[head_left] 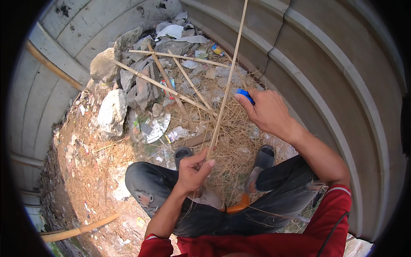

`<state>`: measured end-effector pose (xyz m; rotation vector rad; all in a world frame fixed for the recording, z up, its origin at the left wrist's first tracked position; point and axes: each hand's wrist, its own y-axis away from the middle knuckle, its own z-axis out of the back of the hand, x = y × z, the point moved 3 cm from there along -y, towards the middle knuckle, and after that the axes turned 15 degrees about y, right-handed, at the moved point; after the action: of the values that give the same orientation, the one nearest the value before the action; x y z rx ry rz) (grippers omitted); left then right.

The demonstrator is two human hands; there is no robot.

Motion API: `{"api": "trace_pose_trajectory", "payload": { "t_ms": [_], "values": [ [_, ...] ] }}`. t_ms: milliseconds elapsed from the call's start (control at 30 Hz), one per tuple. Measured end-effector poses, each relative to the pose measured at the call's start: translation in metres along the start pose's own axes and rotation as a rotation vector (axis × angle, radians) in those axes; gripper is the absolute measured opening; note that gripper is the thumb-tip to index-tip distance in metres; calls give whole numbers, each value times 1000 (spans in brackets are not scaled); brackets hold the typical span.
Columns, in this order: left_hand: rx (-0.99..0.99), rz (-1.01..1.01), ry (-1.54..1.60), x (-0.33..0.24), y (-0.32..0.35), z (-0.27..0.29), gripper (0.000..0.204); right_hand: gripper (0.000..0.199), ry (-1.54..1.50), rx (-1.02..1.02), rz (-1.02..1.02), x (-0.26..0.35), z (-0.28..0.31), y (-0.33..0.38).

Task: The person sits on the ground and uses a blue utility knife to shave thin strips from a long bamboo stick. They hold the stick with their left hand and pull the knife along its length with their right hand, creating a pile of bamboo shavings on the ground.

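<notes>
My left hand (192,173) is closed round the near end of a long, thin bamboo strip (229,85). The strip slants up and away between my knees, past the top edge of the view. My right hand (267,110) grips a small blue-handled tool (245,96) just right of the strip. Its working end is too small to make out, and I cannot tell whether it touches the strip. Thin pale shavings (233,137) lie thickly on the ground beneath both hands. Between my legs, a curved orange object (237,205) shows in part.
Several bamboo sticks (165,88) lie crossed ahead, some resting on broken rocks (112,112). Litter and plastic scraps (155,127) are scattered among them. A corrugated metal wall (317,81) rises close on my right; pale panels (51,85) stand at the left. Another pole (81,229) lies lower left.
</notes>
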<state>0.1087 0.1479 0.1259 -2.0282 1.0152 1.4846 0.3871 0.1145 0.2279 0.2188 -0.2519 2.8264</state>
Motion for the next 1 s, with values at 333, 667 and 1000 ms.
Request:
{"api": "trace_pose_trajectory", "payload": {
  "t_ms": [333,667,1000],
  "values": [
    [-32,-36,-30,-3,-2,0,45,51,-21,238,120,54,-11,56],
    [-96,-70,-70,-1,-9,0,43,47,-18,136,326,60,-14,55],
    [-102,-109,-121,4,-8,-9,41,52,44,31,142,26,-2,18]
  ]
}}
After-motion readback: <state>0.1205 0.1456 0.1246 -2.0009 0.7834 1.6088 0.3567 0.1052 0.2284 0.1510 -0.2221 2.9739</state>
